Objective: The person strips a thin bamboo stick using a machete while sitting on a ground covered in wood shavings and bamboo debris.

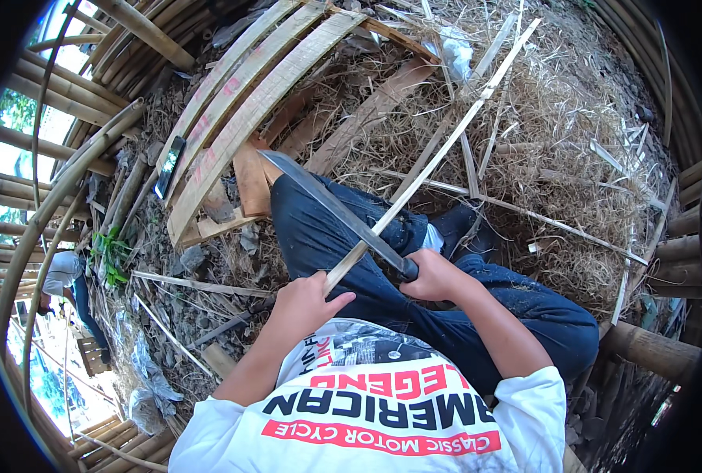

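My left hand (308, 301) is closed around the near end of a long, pale bamboo strip (453, 135), which slants away to the far right. In my right hand (436, 276) is the dark handle of a machete (327, 199). Its long blade points to the far left and crosses the strip just beyond my left hand, and the two appear to touch there. Both tools lie above my legs in dark blue trousers (319, 229). The fingertips of both hands are partly hidden.
A slatted wooden crate (245, 87) stands at the far left, with a phone (170, 167) on its slats. Dry shavings (556, 173) and loose strips cover the ground to the right. Bamboo poles (658, 351) edge the space. Another person (67, 284) is at the far left.
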`<state>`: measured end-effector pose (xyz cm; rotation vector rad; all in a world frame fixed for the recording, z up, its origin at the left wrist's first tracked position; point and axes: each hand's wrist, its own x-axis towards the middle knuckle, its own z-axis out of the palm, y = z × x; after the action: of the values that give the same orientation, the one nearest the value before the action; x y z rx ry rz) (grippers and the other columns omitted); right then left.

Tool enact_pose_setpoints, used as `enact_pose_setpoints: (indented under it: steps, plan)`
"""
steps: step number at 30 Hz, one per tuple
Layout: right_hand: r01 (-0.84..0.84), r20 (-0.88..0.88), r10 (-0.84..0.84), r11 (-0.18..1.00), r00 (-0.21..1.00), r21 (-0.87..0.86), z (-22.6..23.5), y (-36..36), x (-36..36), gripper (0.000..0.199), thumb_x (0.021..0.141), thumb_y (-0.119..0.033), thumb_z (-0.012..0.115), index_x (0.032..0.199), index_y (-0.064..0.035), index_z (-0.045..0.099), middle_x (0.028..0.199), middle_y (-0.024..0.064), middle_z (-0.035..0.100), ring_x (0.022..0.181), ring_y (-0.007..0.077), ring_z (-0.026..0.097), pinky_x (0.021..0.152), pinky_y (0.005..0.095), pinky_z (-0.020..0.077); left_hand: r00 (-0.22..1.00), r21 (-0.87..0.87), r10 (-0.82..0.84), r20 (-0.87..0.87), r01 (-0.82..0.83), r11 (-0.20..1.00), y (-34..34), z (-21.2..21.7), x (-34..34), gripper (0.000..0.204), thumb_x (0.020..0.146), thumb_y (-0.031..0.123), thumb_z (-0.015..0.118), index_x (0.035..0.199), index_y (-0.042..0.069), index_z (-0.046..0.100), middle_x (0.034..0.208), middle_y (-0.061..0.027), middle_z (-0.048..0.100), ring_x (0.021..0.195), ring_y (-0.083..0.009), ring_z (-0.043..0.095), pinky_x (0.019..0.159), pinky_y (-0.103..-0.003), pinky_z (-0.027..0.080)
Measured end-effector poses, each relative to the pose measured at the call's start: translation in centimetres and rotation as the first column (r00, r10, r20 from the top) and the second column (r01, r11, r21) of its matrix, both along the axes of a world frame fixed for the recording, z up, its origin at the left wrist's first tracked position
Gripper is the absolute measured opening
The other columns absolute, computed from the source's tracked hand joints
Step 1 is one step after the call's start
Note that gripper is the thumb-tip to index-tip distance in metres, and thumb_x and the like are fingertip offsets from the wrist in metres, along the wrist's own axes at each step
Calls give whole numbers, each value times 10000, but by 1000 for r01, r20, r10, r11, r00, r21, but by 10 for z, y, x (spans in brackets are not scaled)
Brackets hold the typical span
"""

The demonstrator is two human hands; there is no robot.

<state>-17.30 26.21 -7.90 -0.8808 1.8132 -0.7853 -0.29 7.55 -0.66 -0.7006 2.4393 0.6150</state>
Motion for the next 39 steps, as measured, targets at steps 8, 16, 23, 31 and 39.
enact_pose_setpoints:
  steps: [8, 16, 23, 31, 39]
  plan:
    - [-50, -163, 58, 997, 985, 54, -4, 3, -8, 308, 634, -275, 695, 784, -6, 685, 765, 232, 661, 774, 383, 653, 742, 435, 524, 996, 31, 70, -57, -68, 997, 3, -3, 0, 561, 759, 534, 710, 725, -3, 551, 640, -178, 592, 648, -366, 618, 610, -437, 481]
    - [-58, -134, 62, 998, 989, 31, -9, 2, -9, 288, 624, -271, 706, 771, -25, 692, 753, 211, 666, 761, 370, 657, 726, 430, 523, 996, 40, 80, -44, -79, 996, 0, 2, -2, 555, 765, 525, 708, 736, -8, 553, 645, -188, 591, 650, -373, 616, 611, -438, 479]
    - [-69, -256, 99, 990, 962, 123, 10, 5, -26, 255, 607, -236, 693, 769, -39, 693, 727, 183, 663, 735, 367, 646, 712, 422, 522, 997, 49, 77, -27, -76, 996, -2, 8, -4, 547, 778, 510, 703, 750, -13, 545, 660, -193, 596, 659, -376, 614, 615, -435, 476]
    - [-61, -351, 150, 966, 924, 251, 30, 12, -37, 274, 604, -259, 695, 799, -70, 727, 773, 189, 681, 774, 355, 665, 768, 425, 536, 999, 15, 45, 10, -45, 999, -3, 9, -6, 538, 806, 526, 663, 795, -6, 580, 706, -202, 640, 724, -377, 652, 673, -445, 512]
    - [179, -451, 6, 913, 892, 365, 35, 43, -67, 263, 597, -247, 707, 751, -34, 706, 787, 209, 680, 801, 372, 664, 779, 436, 539, 995, -39, 90, -35, -91, 995, -17, 9, -1, 540, 809, 530, 660, 786, -2, 571, 698, -209, 636, 712, -392, 644, 660, -454, 510]
